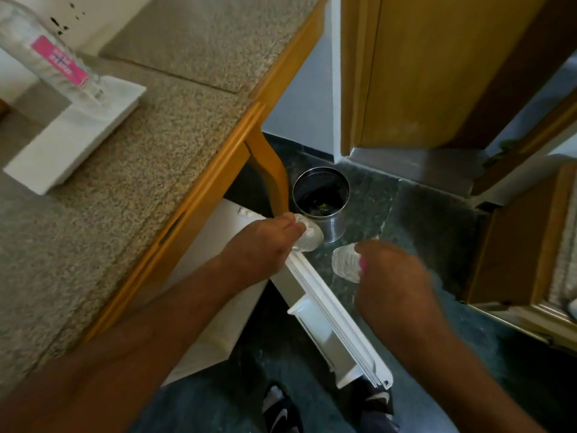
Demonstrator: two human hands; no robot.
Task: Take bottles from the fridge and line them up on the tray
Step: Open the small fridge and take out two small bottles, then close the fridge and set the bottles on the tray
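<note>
A white tray lies on the granite counter at the left, with one clear bottle bearing a pink label standing on its far end. Below the counter the small white fridge stands with its door swung open. My left hand grips a clear ribbed bottle just above the door's top edge. My right hand holds a second clear bottle a little to the right, over the floor. Only the bottom ends of both held bottles show.
A round metal waste bin stands on the dark green floor just beyond my hands. A curved wooden counter leg rises beside it. Wooden doors and a wooden cabinet close in the right side. My feet show at the bottom.
</note>
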